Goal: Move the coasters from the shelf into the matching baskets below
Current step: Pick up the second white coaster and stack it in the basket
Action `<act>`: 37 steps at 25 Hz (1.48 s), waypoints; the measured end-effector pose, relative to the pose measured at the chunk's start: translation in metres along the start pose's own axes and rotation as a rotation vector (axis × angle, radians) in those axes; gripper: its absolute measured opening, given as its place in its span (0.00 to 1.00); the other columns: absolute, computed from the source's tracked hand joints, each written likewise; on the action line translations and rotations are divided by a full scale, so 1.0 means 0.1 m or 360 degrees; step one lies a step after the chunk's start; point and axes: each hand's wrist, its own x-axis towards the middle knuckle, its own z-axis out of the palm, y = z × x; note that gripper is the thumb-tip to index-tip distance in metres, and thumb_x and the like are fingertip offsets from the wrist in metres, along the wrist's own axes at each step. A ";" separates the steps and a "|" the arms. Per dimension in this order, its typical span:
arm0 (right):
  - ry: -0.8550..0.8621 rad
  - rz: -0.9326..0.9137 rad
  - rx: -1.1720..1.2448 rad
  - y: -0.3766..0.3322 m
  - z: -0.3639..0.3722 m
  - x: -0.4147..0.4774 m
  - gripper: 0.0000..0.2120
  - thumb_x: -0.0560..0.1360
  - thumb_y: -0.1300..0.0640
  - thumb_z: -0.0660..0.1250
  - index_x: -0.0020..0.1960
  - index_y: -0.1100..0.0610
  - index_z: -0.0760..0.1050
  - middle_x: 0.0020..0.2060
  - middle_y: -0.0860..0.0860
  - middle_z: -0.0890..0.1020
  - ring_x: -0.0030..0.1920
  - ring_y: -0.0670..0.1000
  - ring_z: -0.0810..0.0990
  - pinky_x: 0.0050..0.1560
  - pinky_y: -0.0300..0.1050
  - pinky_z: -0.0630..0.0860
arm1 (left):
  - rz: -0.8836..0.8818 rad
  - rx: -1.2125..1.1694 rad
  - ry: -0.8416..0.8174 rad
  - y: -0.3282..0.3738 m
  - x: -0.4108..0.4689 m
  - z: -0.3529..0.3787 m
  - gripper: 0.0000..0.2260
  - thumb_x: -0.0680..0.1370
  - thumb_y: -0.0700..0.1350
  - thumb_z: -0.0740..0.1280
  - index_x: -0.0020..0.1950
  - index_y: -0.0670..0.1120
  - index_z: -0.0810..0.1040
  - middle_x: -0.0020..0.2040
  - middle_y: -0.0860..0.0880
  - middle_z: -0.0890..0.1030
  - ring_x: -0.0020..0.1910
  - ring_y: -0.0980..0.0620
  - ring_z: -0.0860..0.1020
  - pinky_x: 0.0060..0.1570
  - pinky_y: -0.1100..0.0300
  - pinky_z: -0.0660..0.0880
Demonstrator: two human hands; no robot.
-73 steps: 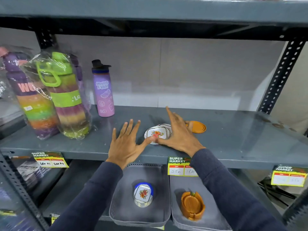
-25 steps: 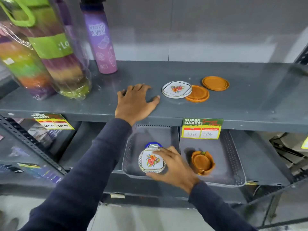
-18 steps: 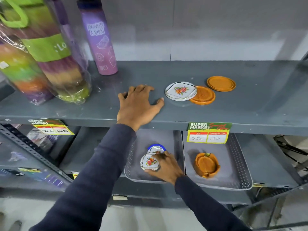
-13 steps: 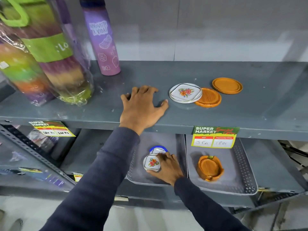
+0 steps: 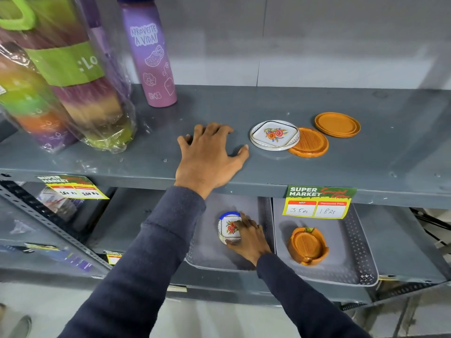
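Right hand (image 5: 247,237) down in the left basket (image 5: 207,259).
My fingers rest on the floral coaster (image 5: 229,228), grip unclear; left hand (image 5: 208,156) lies flat, spread on the shelf (image 5: 366,162).

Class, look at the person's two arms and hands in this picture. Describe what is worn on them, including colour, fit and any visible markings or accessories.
Both arms are covered by long, dark navy knit sleeves that end in ribbed cuffs at the wrists. The left hand and the right hand are bare: no gloves can be seen, and no rings, watch or bracelets show. The sleeves carry no visible logos or patterns.
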 end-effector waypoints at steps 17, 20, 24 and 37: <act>0.1611 -0.1030 0.0456 -0.79 -1.74 -1.08 0.13 0.75 0.60 0.73 0.58 0.62 0.82 0.53 0.55 0.85 0.50 0.55 0.82 0.53 0.44 0.80 | -0.0006 -0.0003 -0.0081 0.00 -0.08 -0.02 0.26 0.78 0.64 0.56 0.73 0.54 0.69 0.77 0.53 0.67 0.74 0.47 0.63 0.72 0.43 0.55; 0.1711 -0.0939 0.0560 -0.87 -2.30 -1.10 0.18 0.73 0.60 0.75 0.62 0.63 0.79 0.57 0.56 0.83 0.56 0.54 0.79 0.57 0.46 0.78 | 0.0015 0.0007 -0.0141 0.01 -0.08 -0.04 0.26 0.78 0.63 0.56 0.74 0.54 0.67 0.77 0.52 0.66 0.75 0.47 0.61 0.72 0.42 0.54; 0.1515 -0.0432 0.0413 -0.69 -2.74 -0.78 0.40 0.68 0.43 0.78 0.74 0.54 0.66 0.60 0.51 0.78 0.60 0.51 0.71 0.59 0.46 0.67 | 0.0025 -0.0011 -0.0082 0.01 -0.09 -0.04 0.26 0.78 0.64 0.57 0.73 0.55 0.68 0.76 0.53 0.67 0.74 0.48 0.63 0.73 0.43 0.55; 0.1123 0.0082 0.0268 -0.57 -2.83 -0.41 0.49 0.67 0.38 0.75 0.77 0.48 0.52 0.58 0.53 0.79 0.64 0.58 0.66 0.51 0.51 0.54 | -0.0019 -0.0084 -0.0067 0.00 -0.12 -0.06 0.26 0.76 0.66 0.59 0.71 0.56 0.71 0.74 0.56 0.70 0.73 0.50 0.65 0.72 0.47 0.55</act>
